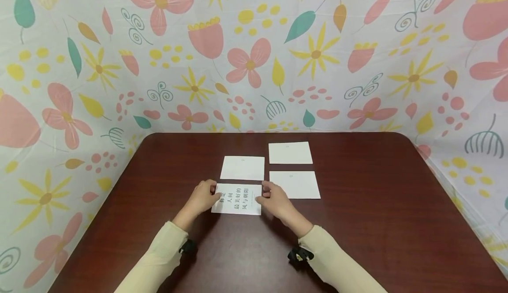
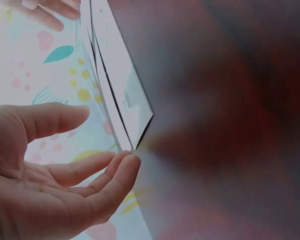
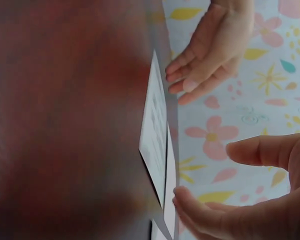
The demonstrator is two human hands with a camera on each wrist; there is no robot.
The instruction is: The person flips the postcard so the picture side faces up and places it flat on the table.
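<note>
A white card printed with dark Chinese characters (image 1: 234,202) lies flat on the table, its lettering running sideways. At its left edge is my left hand (image 1: 200,197), and my right hand (image 1: 278,201) is at its right edge. In the left wrist view, the left hand (image 2: 65,175) has its thumb well apart from the fingers, with fingertips at the card's corner. The right wrist view shows the right hand (image 3: 250,195) likewise spread, its fingertips near the edges of the cards. Neither hand pinches the card.
Three white cards with a tiny mark each lie behind and to the right: one just beyond the printed card (image 1: 242,168), one at the back right (image 1: 291,153), one partly behind the right hand (image 1: 303,185). The dark brown table (image 1: 377,222) meets a flowered cloth (image 1: 250,85).
</note>
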